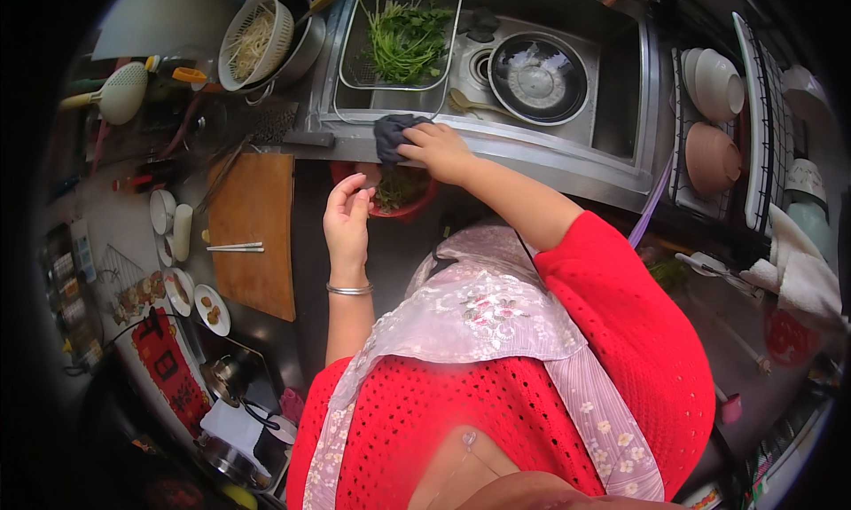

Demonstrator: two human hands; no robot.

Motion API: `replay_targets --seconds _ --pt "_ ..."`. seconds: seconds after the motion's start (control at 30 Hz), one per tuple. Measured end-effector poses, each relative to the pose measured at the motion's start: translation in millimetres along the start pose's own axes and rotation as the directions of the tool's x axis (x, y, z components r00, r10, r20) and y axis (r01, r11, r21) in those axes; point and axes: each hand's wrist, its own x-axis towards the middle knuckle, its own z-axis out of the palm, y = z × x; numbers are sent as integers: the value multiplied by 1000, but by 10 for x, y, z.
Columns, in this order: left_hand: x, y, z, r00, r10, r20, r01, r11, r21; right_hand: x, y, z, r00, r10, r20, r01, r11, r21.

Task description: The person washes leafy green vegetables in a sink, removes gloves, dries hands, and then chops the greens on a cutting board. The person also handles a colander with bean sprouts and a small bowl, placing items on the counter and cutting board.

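Note:
My right hand (437, 149) presses a dark grey cloth (392, 137) on the front rim of the stainless steel sink (532, 141). Bent at the fingers and holding nothing, my left hand (348, 210) hovers in front of the sink, left of a red basin (425, 197) that sits lower down with green leaves in it. Leafy greens (407, 41) lie in a wire mesh basket (346, 71) over the sink's left part. Inside the sink, a dark round basin (575, 87) holds some water. A brush (465, 103) with a pale handle rests beside it, near the drain (481, 65).
A white colander (289, 28) of bean sprouts stands at the upper left. Chopsticks (236, 247) lie on a wooden cutting board (256, 284), with small plates of food (223, 324) to its left. Bowls (715, 157) fill a dish rack (675, 171) at right. Another dark cloth (480, 24) lies in the sink.

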Motion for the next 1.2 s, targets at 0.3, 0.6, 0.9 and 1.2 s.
replay_targets --seconds 0.3,0.6,0.9,1.2 --pt "370 -67 458 986 -116 119 104 989 102 -1812 1060 -1263 755 632 -172 -653 706 -272" --pt "676 -215 1043 962 -170 213 130 974 187 -1207 2629 -754 559 816 -146 -807 495 -322" --pt "909 -294 1453 929 -239 283 152 943 296 -1177 2942 -433 475 734 485 -528 679 -510" --pt "1484 -433 2417 760 -184 624 -123 901 416 -982 2913 -1415 503 763 406 -754 159 637"
